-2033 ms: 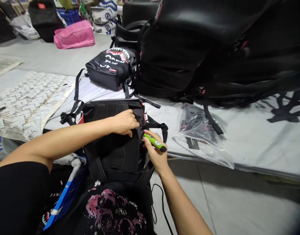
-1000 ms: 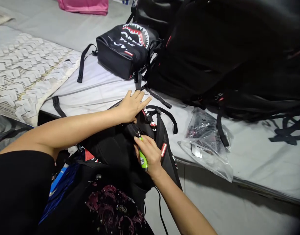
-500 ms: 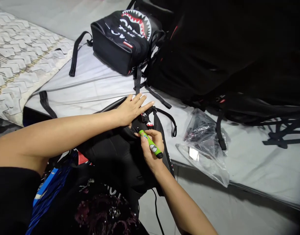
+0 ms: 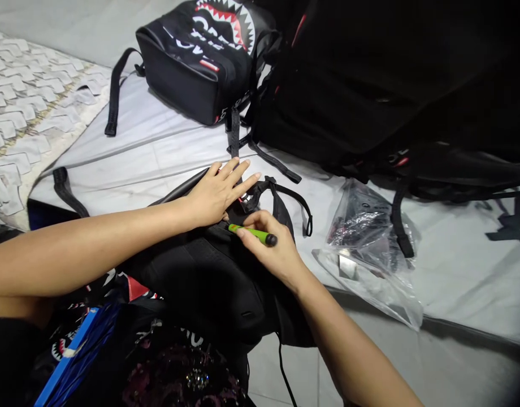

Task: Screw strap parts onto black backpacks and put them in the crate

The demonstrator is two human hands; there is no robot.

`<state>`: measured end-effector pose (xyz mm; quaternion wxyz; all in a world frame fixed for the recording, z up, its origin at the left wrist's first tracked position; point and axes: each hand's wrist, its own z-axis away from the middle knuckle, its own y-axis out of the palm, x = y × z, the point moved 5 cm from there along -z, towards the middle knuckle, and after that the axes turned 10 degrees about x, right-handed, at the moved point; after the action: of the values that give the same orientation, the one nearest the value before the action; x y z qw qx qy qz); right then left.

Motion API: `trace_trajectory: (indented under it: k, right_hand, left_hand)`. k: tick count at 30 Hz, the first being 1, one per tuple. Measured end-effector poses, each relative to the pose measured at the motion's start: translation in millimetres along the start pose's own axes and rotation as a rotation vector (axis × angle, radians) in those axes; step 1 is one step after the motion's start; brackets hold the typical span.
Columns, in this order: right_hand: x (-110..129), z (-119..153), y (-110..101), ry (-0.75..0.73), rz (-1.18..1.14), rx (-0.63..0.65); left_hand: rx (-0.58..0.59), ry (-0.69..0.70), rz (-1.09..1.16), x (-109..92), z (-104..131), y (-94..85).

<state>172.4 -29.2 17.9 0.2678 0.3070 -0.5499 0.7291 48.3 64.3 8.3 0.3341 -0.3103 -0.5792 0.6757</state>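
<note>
If my spread left hand [image 4: 217, 191] slips on the black bag [image 4: 200, 277], the green tool [image 4: 254, 233] pinched in my right hand [image 4: 276, 249] may stray.

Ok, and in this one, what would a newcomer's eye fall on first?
Probably the bright green pen-like tool in the right hand, pointing toward the spread left hand on the black backpack. Next, the red-and-white toothed mouth print on another black bag, lying on the table beyond the hands. Then the shiny clear plastic bag to the right, at the table's near edge.
</note>
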Motion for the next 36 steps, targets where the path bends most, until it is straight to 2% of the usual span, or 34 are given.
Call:
trace_trajectory:
  k: [4, 8, 16, 20, 25, 31, 36]
  right_hand:
    - [4.7, -6.8, -5.8, -0.134, 0.176, 0.112]
    - [-0.4, -3.6, -12.9, -0.189, 0.25, 0.173]
    - [16.3, -6.4, -3.4, -0.27, 0.454, 0.296]
    - [24.1, -7.7, -2.2, -0.296, 0.494, 0.306]
    - [32.8, -8.2, 0.0, -0.258, 0.628, 0.373]
    - [43.7, -2.4, 6.2, -0.271, 0.732, 0.319]
    - [43.3, -0.3, 12.9, -0.265, 0.812, 0.349]
  left_hand:
    - [-0.009, -0.07, 0.04, 3.2, 0.7, 1.8]
    - [0.018, -0.15, 0.064, 4.9, 1.0, 3.4]
    - [0.065, -0.18, 0.051, 4.0, -0.3, 1.4]
    - [0.056, -0.176, 0.053, 4.6, -0.5, 1.4]
    - [0.047, -0.174, 0.062, 5.3, -0.4, 1.7]
    - [0.037, -0.169, 0.086, 5.2, 1.4, 1.4]
    - [0.029, -0.163, 0.081, 4.6, 2.7, 0.3]
